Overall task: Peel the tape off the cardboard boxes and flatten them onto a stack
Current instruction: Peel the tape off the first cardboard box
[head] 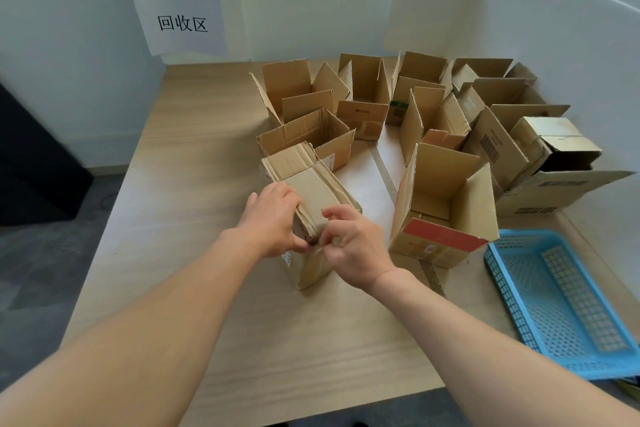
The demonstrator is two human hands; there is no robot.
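Head view: a closed cardboard box (311, 198) stood near the middle of the counter (194, 163), close to the person, with what looked like brown tape (313, 192) running along its top seam toward them. The left hand (273, 222) gripped the near left top edge of this box, fingers curled over the top and thumb below. The right hand (349, 246) met it at the same near edge, thumb and forefinger pinched together where the tape came down over the end. I judged it had the tape's end, though that end was too small to make out. Behind stood a cluster of open boxes (367, 87), flaps up. An open box with a red panel (446, 218) sat just beside the right hand, and a blue basket (554, 302) lay at the counter's right edge. No flattened stack showed.

The risks lay in the peel. Pulled sharply or at a steep angle, the tape could tear and leave a strip on the seam, or lift the cardboard's paper face with it. If the left hand's hold slackened, the light box might slide or tip toward the person. A wide sweep of the right arm could knock the red-panelled box.
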